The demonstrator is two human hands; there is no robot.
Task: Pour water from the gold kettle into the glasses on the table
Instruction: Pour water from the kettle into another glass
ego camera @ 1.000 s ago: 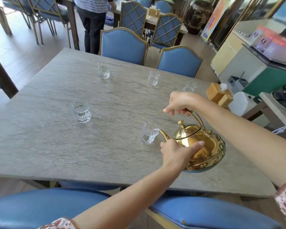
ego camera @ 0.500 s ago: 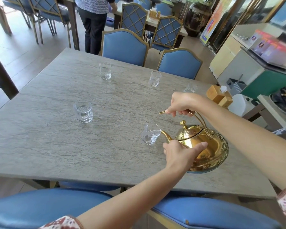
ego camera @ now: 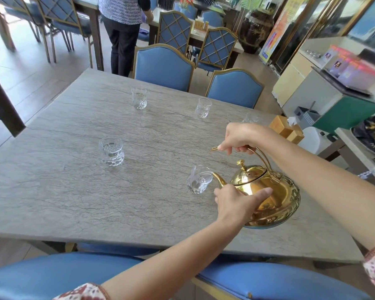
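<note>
The kettle [ego camera: 275,198] is tipped forward over the near right part of the table [ego camera: 74,191], its long axis running spout to back, spout pointing left and a little away from the person. The spout tip sits at the rim of the near glass [ego camera: 198,180], which stands just past the left hand's fingertips. That glass looks to have some water in it, though the cut pattern makes the level hard to read.

The right hand [ego camera: 245,137] is above the lid, fingers curled tight round the top of the arched handle, whose gold end sticks out to the left of the knuckles. The left hand [ego camera: 236,202] presses against the kettle's near side below the spout, thumb [ego camera: 262,192] laid along the belly toward the right, the other fingers wrapped out of sight behind it.

Further left of both hands stands a second glass [ego camera: 111,151] with water. Beyond the right hand's fingers are three more glasses [ego camera: 139,98], one of them partly hidden behind that hand. A wooden box [ego camera: 287,129] sits at the far right edge, beyond the right wrist. Blue chairs [ego camera: 164,68] line the far side.
</note>
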